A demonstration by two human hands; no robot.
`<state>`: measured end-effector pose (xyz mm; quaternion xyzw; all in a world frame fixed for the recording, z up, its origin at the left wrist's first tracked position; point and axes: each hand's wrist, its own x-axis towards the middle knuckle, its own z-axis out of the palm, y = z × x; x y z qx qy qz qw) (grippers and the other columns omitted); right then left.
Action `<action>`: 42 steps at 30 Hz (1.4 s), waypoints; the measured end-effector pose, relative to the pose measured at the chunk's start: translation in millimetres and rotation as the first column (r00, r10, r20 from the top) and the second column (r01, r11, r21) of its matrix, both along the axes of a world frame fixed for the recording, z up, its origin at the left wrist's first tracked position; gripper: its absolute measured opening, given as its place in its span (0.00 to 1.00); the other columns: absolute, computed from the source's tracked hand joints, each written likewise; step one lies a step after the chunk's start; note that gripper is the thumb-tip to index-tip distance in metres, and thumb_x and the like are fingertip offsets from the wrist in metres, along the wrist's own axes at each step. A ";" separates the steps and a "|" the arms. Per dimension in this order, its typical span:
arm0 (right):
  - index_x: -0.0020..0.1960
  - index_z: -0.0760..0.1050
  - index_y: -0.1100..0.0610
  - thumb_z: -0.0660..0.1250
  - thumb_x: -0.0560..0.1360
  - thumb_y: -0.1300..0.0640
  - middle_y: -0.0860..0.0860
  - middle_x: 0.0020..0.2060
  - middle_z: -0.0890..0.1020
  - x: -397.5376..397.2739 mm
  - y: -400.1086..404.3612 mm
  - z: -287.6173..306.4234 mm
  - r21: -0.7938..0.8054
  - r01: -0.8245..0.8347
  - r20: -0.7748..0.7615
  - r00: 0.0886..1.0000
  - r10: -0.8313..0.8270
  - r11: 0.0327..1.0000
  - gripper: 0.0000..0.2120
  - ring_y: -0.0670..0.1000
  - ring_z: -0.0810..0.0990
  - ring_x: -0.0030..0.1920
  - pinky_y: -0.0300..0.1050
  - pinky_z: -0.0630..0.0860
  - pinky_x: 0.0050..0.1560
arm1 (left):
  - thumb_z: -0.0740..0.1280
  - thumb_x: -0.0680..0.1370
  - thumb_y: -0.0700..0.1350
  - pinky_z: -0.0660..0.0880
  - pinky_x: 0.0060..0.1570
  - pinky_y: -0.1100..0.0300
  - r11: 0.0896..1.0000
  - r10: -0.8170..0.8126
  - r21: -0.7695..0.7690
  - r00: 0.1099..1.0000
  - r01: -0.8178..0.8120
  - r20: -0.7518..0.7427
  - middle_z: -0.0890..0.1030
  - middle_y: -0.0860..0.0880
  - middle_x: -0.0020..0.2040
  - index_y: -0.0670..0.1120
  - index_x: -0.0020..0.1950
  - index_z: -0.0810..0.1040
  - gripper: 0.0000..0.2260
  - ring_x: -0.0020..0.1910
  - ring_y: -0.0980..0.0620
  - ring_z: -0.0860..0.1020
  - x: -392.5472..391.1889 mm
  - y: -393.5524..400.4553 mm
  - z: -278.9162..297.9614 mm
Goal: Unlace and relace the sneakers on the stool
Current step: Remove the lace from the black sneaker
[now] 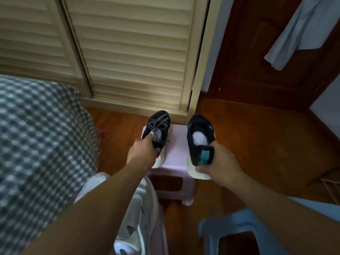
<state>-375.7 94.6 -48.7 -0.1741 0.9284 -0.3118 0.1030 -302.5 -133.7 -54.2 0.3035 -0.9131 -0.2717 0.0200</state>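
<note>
Two black sneakers with white soles are held over a pale pink plastic stool (pixel 176 150). The left sneaker (pixel 158 124) carries grey laces across its top. My left hand (pixel 142 150) grips it at the heel collar. The right sneaker (pixel 200 129) shows no laces, has teal accents and white stuffing inside. My right hand (pixel 219 162) grips its heel, thumb under the white sole. Both toes point away from me, towards the wardrobe. Whether either sole touches the stool cannot be told.
Cream louvred wardrobe doors (pixel 132 52) stand just behind the stool. A checked bed cover (pixel 36 135) fills the left. A blue plastic stool (pixel 230 234) sits near right, a white fan-like object (pixel 136 208) near left. A dark wooden door (pixel 266 52) lies to the right, above the wooden floor.
</note>
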 end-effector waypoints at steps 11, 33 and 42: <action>0.65 0.69 0.48 0.81 0.67 0.54 0.48 0.61 0.78 -14.2 -77.7 -49.0 -0.027 -0.018 0.094 0.995 0.020 0.999 0.32 0.53 0.79 0.60 0.53 0.79 0.60 | 0.74 0.76 0.43 0.78 0.53 0.44 0.987 -0.009 -0.146 0.870 -0.073 -0.493 0.81 0.50 0.56 0.50 0.54 0.79 0.09 0.54 0.45 0.79 69.1 -30.2 88.3; 0.71 0.73 0.52 0.56 0.86 0.55 0.50 0.67 0.78 244.8 318.8 130.7 -0.026 -0.005 0.001 1.000 0.005 1.000 0.16 0.53 0.74 0.67 0.42 0.69 0.59 | 0.67 0.76 0.34 0.72 0.64 0.56 0.768 -0.608 -0.012 0.723 0.640 -0.328 0.77 0.50 0.59 0.51 0.60 0.79 0.17 0.60 0.51 0.76 211.3 285.4 142.1; 0.66 0.78 0.51 0.60 0.84 0.58 0.45 0.61 0.80 251.0 324.6 140.4 -0.470 0.195 0.074 0.981 -0.181 0.861 0.14 0.43 0.76 0.62 0.34 0.72 0.62 | 0.67 0.72 0.57 0.55 0.76 0.52 0.931 -0.251 0.173 0.909 0.321 -0.332 0.59 0.47 0.78 0.54 0.58 0.82 0.17 0.76 0.46 0.56 234.2 343.4 140.2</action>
